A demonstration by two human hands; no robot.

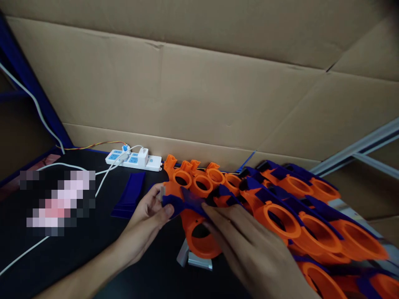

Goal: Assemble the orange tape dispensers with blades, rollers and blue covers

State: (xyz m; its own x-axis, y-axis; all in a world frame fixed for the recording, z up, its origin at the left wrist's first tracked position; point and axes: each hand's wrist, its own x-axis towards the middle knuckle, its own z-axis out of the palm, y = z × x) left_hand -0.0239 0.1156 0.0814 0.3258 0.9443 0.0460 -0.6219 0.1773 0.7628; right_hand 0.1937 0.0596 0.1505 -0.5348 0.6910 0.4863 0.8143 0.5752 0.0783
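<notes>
In front of me is an orange plastic part with a round ring (204,253) at its lower end and a dark blue strip (173,204) across its upper arm. My left hand (149,218) grips the upper left end, its thumb pressed on the blue strip. From the right, my right hand (249,245) reaches over the part with fingers long and close together. Its fingertips are closed on the strip's right side, which is smeared by motion. Under the ring lie small silvery grey pieces (199,261).
Many similar orange-and-blue parts (282,220) crowd the right side, with bare orange ones (202,185) behind. Blue strips (129,195) lie stacked left of my hands. A white power strip (134,160) with cables stands by the cardboard wall (199,91). A pixelated patch covers something left.
</notes>
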